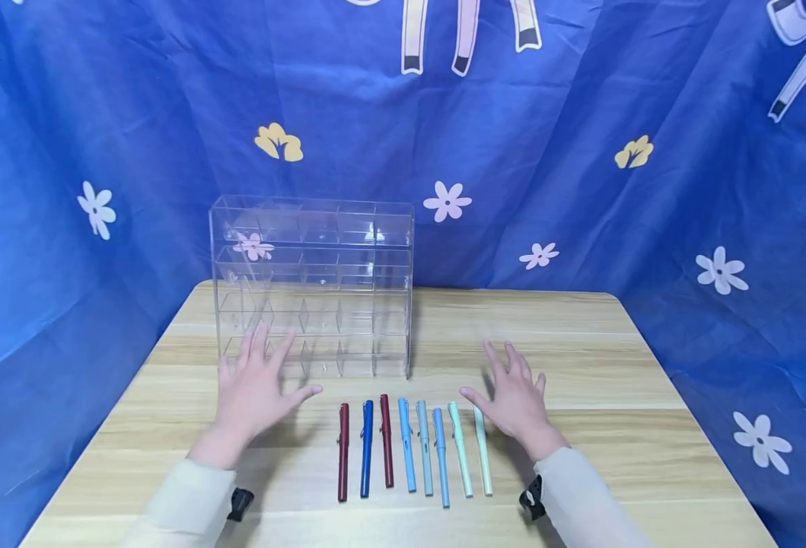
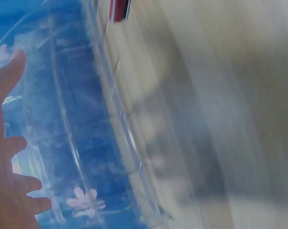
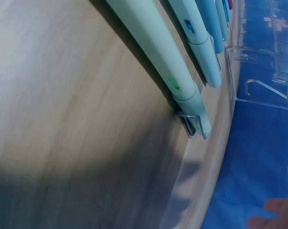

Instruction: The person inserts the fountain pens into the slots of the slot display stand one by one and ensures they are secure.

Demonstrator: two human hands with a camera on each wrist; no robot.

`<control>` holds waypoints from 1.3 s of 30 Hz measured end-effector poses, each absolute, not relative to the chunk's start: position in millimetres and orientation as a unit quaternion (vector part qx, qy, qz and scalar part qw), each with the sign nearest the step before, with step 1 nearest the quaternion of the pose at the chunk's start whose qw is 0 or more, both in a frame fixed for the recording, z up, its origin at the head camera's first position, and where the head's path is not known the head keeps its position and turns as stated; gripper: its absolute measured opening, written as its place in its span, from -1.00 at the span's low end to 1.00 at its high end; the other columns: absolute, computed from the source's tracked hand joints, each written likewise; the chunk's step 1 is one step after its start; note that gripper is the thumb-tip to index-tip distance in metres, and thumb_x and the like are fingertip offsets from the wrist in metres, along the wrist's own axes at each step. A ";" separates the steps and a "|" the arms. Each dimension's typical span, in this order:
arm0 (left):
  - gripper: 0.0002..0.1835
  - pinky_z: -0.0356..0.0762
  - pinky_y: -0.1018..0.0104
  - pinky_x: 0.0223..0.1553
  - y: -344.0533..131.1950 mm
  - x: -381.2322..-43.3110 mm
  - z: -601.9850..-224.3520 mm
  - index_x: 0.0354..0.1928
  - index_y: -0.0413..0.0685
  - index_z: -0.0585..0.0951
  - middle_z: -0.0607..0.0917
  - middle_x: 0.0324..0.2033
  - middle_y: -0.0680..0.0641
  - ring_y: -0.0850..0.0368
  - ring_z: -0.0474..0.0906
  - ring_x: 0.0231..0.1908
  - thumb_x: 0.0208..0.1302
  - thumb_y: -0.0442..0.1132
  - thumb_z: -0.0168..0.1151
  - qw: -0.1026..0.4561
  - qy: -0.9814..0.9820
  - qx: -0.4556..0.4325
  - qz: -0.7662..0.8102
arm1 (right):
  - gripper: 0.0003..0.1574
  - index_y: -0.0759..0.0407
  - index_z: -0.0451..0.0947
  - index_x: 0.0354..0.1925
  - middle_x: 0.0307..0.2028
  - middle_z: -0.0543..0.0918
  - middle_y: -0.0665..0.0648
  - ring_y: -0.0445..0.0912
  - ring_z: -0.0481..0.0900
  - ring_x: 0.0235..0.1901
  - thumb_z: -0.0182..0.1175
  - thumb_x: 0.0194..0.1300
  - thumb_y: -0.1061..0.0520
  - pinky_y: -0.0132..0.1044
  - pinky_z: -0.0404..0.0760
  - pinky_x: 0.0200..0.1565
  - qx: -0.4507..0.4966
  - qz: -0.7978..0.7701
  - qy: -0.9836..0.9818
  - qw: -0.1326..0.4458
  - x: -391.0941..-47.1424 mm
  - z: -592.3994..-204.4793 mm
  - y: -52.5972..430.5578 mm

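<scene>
Several pens with clips lie side by side on the wooden table. From left to right come a dark red pen (image 1: 343, 457), a dark blue pen (image 1: 366, 453), another dark red pen (image 1: 387, 445), three light blue pens (image 1: 407, 449), a mint pen (image 1: 461, 453) and a pale mint pen (image 1: 483, 457). Left of the row my left hand (image 1: 252, 396) has its fingers spread and holds nothing, overlapping the lower left of a clear plastic rack (image 1: 313, 247). My right hand (image 1: 515, 399), also spread and holding nothing, is beside the pale mint pen, whose clip end (image 3: 191, 107) shows in the right wrist view.
The clear rack stands upright behind the pens, with rows of small divided compartments. A blue patterned curtain (image 1: 512, 152) hangs around the back and sides of the table (image 1: 649, 457). Black wrist devices show at the left cuff (image 1: 197, 487) and the right cuff (image 1: 574, 479).
</scene>
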State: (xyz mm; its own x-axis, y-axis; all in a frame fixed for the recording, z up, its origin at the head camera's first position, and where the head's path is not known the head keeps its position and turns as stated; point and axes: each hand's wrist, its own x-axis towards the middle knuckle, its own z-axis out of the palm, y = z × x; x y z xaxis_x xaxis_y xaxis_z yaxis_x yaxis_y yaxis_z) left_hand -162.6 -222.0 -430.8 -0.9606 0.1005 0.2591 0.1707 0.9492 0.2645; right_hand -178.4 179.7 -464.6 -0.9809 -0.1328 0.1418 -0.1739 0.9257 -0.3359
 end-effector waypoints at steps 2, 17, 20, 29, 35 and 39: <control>0.07 -0.37 -0.59 0.19 -228.8 -165.0 -426.4 0.46 -0.01 0.13 -0.12 0.42 -0.38 -0.42 -0.25 0.37 0.03 0.43 0.20 0.130 -0.978 -0.066 -0.150 | 0.16 -0.16 -0.18 0.51 0.43 -0.04 0.35 0.31 0.00 0.35 0.12 0.17 -0.47 0.56 -0.06 0.18 0.080 0.175 -0.979 0.061 -179.1 -462.4 181.1; 0.05 -0.20 -0.57 0.19 -288.0 -182.3 -410.6 0.50 0.03 -0.04 -0.15 0.45 -0.31 -0.47 -0.13 0.33 0.13 0.27 0.27 0.175 -0.961 -0.031 -0.211 | 0.23 0.02 -0.06 0.49 0.35 0.15 0.39 0.33 0.34 0.17 0.23 0.10 -0.44 0.35 0.37 0.13 0.063 0.289 -0.955 0.024 -180.6 -459.7 201.2; 0.05 -0.18 -0.56 0.19 -297.3 -185.3 -409.4 0.50 -0.04 -0.03 -0.13 0.44 -0.33 -0.49 -0.10 0.32 0.13 0.21 0.30 0.187 -0.954 -0.022 -0.232 | 0.26 0.05 -0.06 0.48 0.30 0.22 0.42 0.30 0.43 0.09 0.24 0.07 -0.47 0.27 0.46 0.09 0.054 0.314 -0.948 0.008 -180.1 -461.5 204.5; 0.02 -0.16 -0.42 0.30 -319.0 -194.8 -409.9 0.48 -0.21 -0.04 -0.09 0.42 -0.37 -0.39 -0.17 0.37 0.18 0.06 0.32 0.208 -0.926 -0.003 -0.314 | 0.08 0.19 0.04 0.43 0.19 0.40 0.38 0.19 0.53 0.00 0.36 0.16 -0.14 0.09 0.56 0.08 0.026 0.414 -0.909 -0.046 -179.1 -468.2 210.7; -0.01 -0.04 -0.42 0.27 -328.3 -199.6 -410.8 0.48 -0.21 -0.08 0.00 0.39 -0.43 -0.42 -0.06 0.33 0.25 0.05 0.26 0.188 -0.915 0.043 -0.354 | 0.01 0.25 0.19 0.35 0.07 0.53 0.29 0.18 0.54 0.00 0.40 0.11 -0.12 0.04 0.57 0.06 0.002 0.441 -0.894 -0.072 -175.3 -476.1 211.7; -0.03 0.12 -0.41 0.21 -332.1 -204.3 -412.1 0.48 -0.21 -0.08 0.08 0.38 -0.40 -0.41 0.06 0.30 0.26 0.05 0.24 0.172 -0.901 0.065 -0.392 | -0.04 0.27 0.27 0.30 -0.01 0.57 0.23 0.04 0.60 -0.18 0.45 0.05 -0.05 -0.13 0.68 -0.22 -0.014 0.465 -0.881 -0.082 -172.5 -480.8 209.9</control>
State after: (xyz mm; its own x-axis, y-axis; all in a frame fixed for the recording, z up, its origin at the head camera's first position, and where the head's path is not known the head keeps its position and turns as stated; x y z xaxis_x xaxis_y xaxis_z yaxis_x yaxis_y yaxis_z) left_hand -204.3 -332.1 -412.1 -0.9321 -0.2528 0.2594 0.0176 0.6836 0.7297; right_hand -172.5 209.9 -480.8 -0.9861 -0.0508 -0.1579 0.1016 0.5674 -0.8172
